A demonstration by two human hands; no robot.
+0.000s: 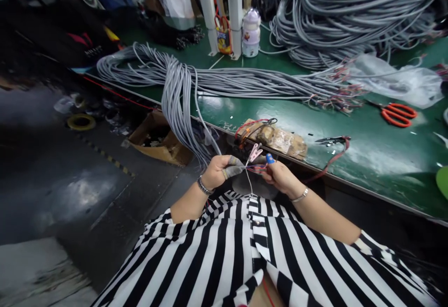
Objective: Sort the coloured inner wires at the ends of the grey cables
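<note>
My left hand [224,170], its fingertips wrapped in grey coverings, pinches the end of a grey cable near the table's front edge. Thin coloured wires [256,169] fan out of that end toward my right hand [279,174]. A blue cover sits on one right fingertip, and those fingers are closed on the wires. Between the hands stands a pink clip [255,152]; a thin pale string runs down from there toward my striped shirt. Just beyond the hands lies a worn wooden block [280,140] bound with tape and wire.
A long bundle of grey cables [245,82] crosses the green table [367,167] and hangs over its edge. Coiled cables [350,13] are heaped behind. Red-handled scissors [398,115], small snips [332,140], a plastic bag [395,80] and a bottle [251,34] lie or stand about. A cardboard box [159,141] is below.
</note>
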